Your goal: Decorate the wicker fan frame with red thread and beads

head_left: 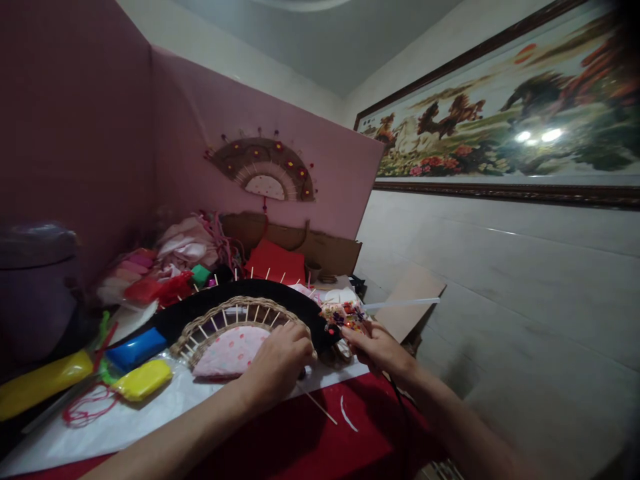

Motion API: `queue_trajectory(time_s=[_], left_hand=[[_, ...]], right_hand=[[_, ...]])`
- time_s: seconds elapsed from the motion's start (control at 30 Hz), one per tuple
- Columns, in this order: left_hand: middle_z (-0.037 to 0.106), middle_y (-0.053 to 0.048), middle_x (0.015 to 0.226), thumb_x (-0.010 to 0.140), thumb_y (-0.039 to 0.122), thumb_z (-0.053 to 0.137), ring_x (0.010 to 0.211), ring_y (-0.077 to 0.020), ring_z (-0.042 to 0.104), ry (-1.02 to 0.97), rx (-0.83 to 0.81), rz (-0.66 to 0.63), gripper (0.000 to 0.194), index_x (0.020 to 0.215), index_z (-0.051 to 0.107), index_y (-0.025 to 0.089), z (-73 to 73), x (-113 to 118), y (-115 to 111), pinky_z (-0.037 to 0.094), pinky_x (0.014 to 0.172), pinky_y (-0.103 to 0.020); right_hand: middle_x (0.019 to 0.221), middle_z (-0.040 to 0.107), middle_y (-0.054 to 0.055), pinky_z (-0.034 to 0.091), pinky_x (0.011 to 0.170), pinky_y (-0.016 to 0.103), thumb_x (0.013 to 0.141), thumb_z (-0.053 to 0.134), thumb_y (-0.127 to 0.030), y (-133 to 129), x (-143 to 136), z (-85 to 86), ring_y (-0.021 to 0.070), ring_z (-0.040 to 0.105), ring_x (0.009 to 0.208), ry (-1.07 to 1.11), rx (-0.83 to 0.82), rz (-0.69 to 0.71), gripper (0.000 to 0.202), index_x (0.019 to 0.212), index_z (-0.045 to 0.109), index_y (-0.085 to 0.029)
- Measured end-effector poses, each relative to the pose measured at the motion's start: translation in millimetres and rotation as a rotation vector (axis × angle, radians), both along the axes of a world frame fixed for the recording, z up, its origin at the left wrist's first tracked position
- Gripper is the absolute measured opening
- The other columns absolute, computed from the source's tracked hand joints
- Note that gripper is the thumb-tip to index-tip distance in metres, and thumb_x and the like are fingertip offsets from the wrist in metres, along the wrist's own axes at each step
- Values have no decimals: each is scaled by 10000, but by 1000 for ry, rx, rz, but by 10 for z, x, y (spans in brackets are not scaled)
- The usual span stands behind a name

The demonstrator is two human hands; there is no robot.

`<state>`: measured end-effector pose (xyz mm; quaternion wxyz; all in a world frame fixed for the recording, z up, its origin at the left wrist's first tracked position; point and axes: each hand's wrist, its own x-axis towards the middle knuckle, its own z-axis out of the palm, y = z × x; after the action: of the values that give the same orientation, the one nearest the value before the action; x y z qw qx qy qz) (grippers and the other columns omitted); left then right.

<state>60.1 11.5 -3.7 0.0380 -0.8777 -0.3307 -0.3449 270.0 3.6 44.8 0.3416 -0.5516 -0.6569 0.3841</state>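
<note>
A half-round fan lies on the table, with a pink, red-spotted cloth centre (227, 353), a braided wicker arc (240, 303) with pale sticks, and a wide black fabric band (260, 290) outside. My left hand (287, 350) grips the fan's right end with curled fingers; its fingertips are partly hidden. In my right hand (373, 343), closed around it, is a flower-patterned hot glue gun (345, 315), tip near the black band's right end. A translucent glue stick (400, 304) juts from its back, and a black cord (397, 400) hangs below.
Blue (137, 350) and yellow packets (143, 381) lie left of the fan, beside red string (90, 407). Pink fabric (190, 243) and red sheets (275, 261) are behind. A finished-looking fan (265, 167) hangs on the pink panel. A thin stick (317, 403) lies in front.
</note>
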Motion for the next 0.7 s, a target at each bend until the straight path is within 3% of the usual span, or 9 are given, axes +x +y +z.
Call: queue_trajectory(time_s=[0.27,0.7], left_hand=[[617,-50,820,818,141,585,756,-203,501,-66,169,52,65,759,578,166,-243,79,-90,377,668,-351],[601,-55,769,850,135,524,733,-189,493,-106,270,-24,152,706,566,158,-222,70,-204,379,679,-347]], right_hand=[[429,359,-60,199,316,195,778,510,-557,107,-48,72,60,283,355,-122,-44,70,439,547,437,-191],[493,371,-42,219,408,228,772,548,-519,233,-15,34,87,312,439,-158,-47,97,399,575,415,-199]])
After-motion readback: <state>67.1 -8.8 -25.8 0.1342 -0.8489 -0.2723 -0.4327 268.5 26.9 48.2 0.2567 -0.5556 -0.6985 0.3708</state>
